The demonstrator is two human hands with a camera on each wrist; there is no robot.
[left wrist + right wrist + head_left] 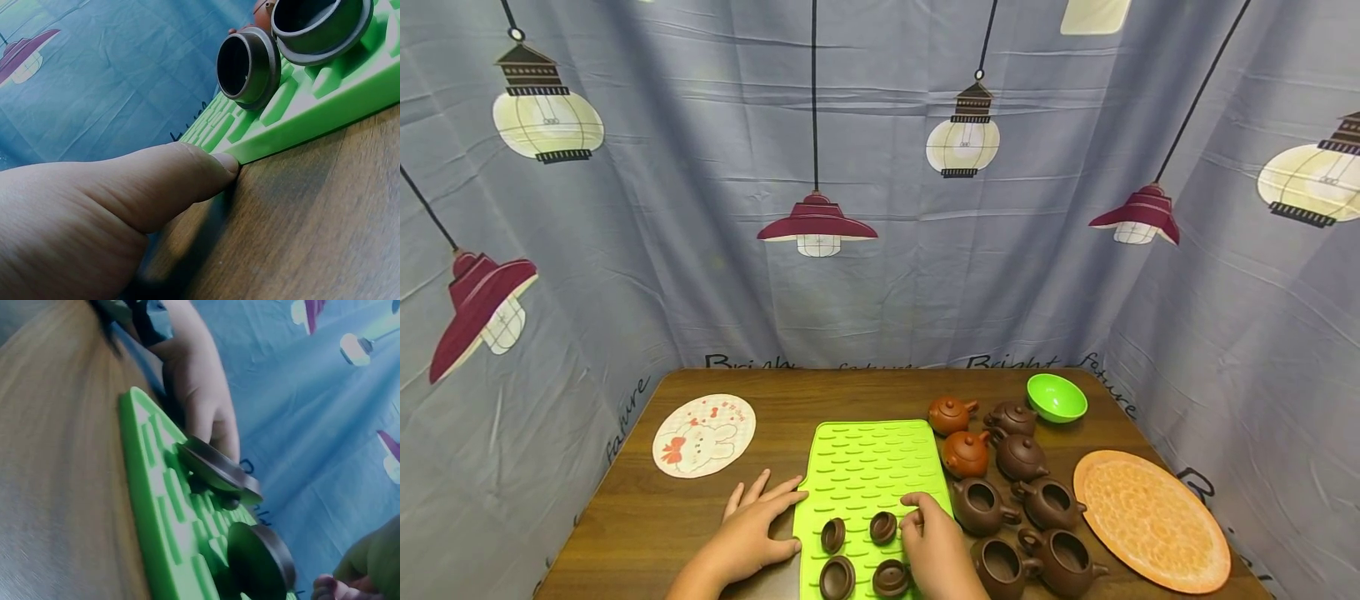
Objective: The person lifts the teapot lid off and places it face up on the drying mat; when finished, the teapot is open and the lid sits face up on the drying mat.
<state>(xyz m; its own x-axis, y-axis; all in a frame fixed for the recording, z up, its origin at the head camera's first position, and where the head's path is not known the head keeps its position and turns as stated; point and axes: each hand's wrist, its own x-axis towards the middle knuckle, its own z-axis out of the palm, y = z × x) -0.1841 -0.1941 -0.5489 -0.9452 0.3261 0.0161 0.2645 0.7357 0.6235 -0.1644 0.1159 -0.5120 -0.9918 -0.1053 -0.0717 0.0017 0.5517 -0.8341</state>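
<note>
My left hand [745, 533] rests with spread fingers at the left edge of a lime-green ridged mat [872, 454]. In the left wrist view its thumb [181, 178] presses against the mat's side. Several dark brown teapot lids lie upturned and tilted on the near part of the mat, among them a back-left lid [832, 535], a back-right lid [883, 527] and a front-left lid [837, 577]. Close beside the right-hand lids, my right hand [940, 546] hovers over the mat, its fingers loosely bent around nothing. A front-right lid [891, 577] lies by its wrist side.
Right of the mat stand several lidless brown teapots [981, 507], with lidded reddish teapots [966, 454] and lidded dark teapots [1021, 457] behind. A green bowl [1057, 398] sits at the back right. An orange round mat [1150, 521] lies far right, a rabbit-print mat [703, 436] back left.
</note>
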